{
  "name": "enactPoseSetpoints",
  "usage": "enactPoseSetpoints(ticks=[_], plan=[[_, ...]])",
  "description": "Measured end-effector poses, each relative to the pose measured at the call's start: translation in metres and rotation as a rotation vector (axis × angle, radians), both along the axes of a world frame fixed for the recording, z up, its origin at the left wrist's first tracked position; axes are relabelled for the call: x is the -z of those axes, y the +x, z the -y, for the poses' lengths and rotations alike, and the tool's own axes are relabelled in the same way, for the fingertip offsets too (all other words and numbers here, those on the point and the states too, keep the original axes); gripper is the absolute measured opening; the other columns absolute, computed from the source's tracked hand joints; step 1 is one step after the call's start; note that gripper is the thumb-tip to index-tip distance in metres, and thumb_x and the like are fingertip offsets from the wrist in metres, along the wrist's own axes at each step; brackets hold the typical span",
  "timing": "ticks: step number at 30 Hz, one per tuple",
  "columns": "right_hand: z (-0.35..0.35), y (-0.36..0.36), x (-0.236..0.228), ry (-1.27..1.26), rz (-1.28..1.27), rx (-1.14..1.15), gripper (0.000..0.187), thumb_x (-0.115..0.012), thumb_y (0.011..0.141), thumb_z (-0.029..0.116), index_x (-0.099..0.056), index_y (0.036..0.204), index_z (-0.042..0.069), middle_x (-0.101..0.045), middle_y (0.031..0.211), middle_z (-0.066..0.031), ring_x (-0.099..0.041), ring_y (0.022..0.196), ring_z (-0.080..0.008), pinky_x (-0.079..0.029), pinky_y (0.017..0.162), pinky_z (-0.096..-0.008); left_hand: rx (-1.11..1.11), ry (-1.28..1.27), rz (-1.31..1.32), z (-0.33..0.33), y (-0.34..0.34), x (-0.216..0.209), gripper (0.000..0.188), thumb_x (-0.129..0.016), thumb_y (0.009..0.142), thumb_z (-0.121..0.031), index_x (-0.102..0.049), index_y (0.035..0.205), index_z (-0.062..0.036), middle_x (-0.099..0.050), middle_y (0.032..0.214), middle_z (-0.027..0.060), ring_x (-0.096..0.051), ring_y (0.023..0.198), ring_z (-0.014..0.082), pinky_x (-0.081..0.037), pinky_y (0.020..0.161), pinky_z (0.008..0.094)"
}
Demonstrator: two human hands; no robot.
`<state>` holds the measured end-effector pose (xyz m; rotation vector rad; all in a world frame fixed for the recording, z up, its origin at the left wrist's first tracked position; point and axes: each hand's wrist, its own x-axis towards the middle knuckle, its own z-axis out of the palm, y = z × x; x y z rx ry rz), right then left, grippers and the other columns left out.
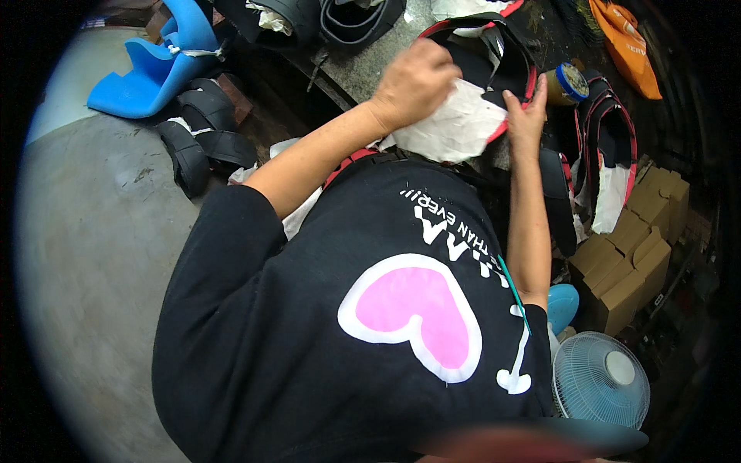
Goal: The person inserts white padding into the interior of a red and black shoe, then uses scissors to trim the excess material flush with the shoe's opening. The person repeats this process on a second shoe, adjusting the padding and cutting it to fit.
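Note:
In front of me is a curved black piece (pixel 505 62) with red edging and a white cloth-like lining (pixel 455 127), like a shoe upper. My right hand (pixel 527 116) grips its right rim, thumb on the near side and fingers behind the edge. Over the left of the white lining, my left hand (pixel 417 81) is closed with its fingers curled in; its fingertips are at the lining's upper edge, and what they pinch is partly hidden. Just beyond my right hand stands a yellowish jar (pixel 570 83) with a blue lid.
Similar red-edged black pieces (pixel 610 147) hang at the right, above cardboard boxes (pixel 629 258). A fan (pixel 602 382) stands at lower right. An orange bag (pixel 629 50) lies far right. Left are a blue foam sheet (pixel 158 73) and black curved pieces (pixel 208 131). More black pieces (pixel 355 23) lie on the worktop.

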<state>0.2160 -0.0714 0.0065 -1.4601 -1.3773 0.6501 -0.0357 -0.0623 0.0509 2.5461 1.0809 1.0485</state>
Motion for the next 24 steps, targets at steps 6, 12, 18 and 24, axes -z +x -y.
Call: enactPoseSetpoints(ticks=[6, 12, 18, 24], plan=[[-0.038, 0.008, -0.059, -0.131, 0.295, -0.111, 0.080, -0.072, 0.084, 0.007, -0.029, 0.151, 0.002, -0.045, 0.145, -0.0183, -0.046, 0.131, -0.0291, -0.037, 0.108, -0.0370, -0.231, -0.386, 0.289, -0.034, -0.003, 0.019, 0.045, -0.074, 0.079, -0.011, -0.056, 0.120, -0.0103, -0.060, 0.089, 0.0132, -0.061, 0.077, 0.0268, -0.051, 0.074, 0.0377], [-0.013, -0.038, -0.087, 0.419, 0.711, -0.135, 0.051, -0.066, 0.080, 0.002, -0.056, 0.130, 0.010, -0.065, 0.111, -0.0149, -0.059, 0.102, -0.0339, -0.046, 0.093, -0.0424, -0.348, -0.546, 0.386, -0.021, 0.024, 0.046, 0.046, -0.069, 0.081, -0.006, -0.049, 0.122, -0.0081, -0.058, 0.097, 0.0165, -0.062, 0.089, 0.0287, -0.050, 0.079, 0.0393], [0.021, -0.056, -0.024, -0.038, 0.684, -0.344, 0.027, -0.058, 0.085, 0.002, -0.064, 0.110, 0.004, -0.064, 0.115, -0.0158, -0.057, 0.110, -0.0347, -0.046, 0.097, -0.0430, 0.022, 0.295, -0.114, -0.018, 0.012, 0.031, 0.052, -0.072, 0.077, -0.008, -0.055, 0.126, -0.0098, -0.052, 0.124, 0.0125, -0.051, 0.118, 0.0329, -0.045, 0.098, 0.0429], [0.027, -0.049, -0.013, 0.051, 0.668, -0.322, 0.027, -0.069, 0.082, 0.017, -0.066, 0.106, 0.006, -0.066, 0.110, -0.0142, -0.060, 0.110, -0.0330, -0.049, 0.094, -0.0411, 0.051, -0.319, -0.243, -0.032, 0.008, 0.038, 0.031, -0.073, 0.076, -0.012, -0.064, 0.104, -0.0029, -0.059, 0.111, 0.0116, -0.065, 0.094, 0.0336, -0.054, 0.080, 0.0426]])
